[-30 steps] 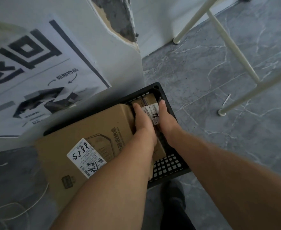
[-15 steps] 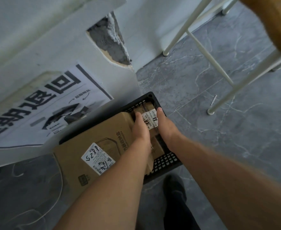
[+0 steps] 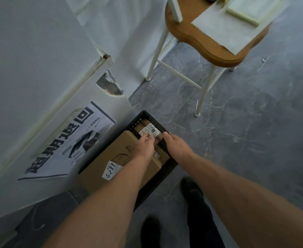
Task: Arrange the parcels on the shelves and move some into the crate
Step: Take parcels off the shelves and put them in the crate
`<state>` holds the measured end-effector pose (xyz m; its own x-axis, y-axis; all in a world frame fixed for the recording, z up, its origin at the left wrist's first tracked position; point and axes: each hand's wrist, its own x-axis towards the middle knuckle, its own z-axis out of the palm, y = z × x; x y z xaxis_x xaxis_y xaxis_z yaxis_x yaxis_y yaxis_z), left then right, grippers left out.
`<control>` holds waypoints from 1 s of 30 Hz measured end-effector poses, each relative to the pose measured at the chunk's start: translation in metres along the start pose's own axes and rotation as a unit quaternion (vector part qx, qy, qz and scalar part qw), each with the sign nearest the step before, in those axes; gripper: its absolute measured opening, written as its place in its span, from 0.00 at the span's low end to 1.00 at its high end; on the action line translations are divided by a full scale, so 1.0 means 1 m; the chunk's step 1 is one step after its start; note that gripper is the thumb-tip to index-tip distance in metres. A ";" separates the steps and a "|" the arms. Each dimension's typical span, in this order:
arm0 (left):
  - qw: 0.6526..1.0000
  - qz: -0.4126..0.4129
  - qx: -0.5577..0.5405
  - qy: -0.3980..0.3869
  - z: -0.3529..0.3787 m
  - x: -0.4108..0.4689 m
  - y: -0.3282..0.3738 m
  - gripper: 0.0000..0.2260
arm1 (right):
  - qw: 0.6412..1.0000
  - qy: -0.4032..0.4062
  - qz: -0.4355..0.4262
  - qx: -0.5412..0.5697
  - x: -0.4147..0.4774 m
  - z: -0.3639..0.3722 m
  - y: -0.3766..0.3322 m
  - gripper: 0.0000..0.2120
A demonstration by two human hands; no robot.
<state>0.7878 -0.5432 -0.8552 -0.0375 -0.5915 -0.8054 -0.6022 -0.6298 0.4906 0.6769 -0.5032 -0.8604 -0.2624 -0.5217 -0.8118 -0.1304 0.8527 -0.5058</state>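
A view from above, looking down a person's two bare forearms to a black mesh crate [image 3: 169, 170] on a grey marbled floor [image 3: 245, 140]. The crate stands against the foot of a white wall.

A large brown cardboard parcel [image 3: 111, 154] fills the near and left part of the crate. It lies tilted, and its left side rises over the crate's left rim. A white label on top carries handwritten digits.

A small brown parcel [image 3: 150, 129] with a white printed label lies at the crate's far end, close to the far corner and just beyond the large parcel.

The left grip [image 3: 146, 144] is released: its fingers reach forward fairly straight and rest on the near edge of the small parcel's label. The right grip [image 3: 175, 145] is at the crate's right rim, just beside the small parcel. Its fingertips dip out of sight there, so I cannot tell whether it is clenched or grasping anything.

A black and white poster [image 3: 70, 144] leans against the wall to the left of the crate. A stool [image 3: 197, 40] with a wooden seat and white legs stands beyond it. Two dark shoes [image 3: 190, 188] show near the bottom edge.
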 end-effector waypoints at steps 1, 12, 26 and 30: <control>1.000 0.007 0.026 -0.009 -0.002 -0.011 0.002 0.22 | 1.000 0.009 0.009 0.011 -0.014 -0.002 0.004 0.27; 0.894 0.167 0.403 -0.101 0.037 -0.110 0.015 0.25 | 0.993 0.104 0.051 -0.008 -0.144 -0.054 0.079 0.23; 0.713 0.332 0.567 -0.245 0.245 -0.314 -0.019 0.23 | 0.925 0.281 0.197 0.163 -0.348 -0.127 0.292 0.25; 0.673 0.352 0.585 -0.285 0.291 -0.380 -0.056 0.24 | 0.874 0.334 0.226 0.271 -0.414 -0.134 0.351 0.24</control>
<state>0.6037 -0.1360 -0.6736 -0.7411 -0.0362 -0.6704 -0.4777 0.7300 0.4887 0.6116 0.0162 -0.6628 -0.6926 0.1514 -0.7052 0.5560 0.7349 -0.3883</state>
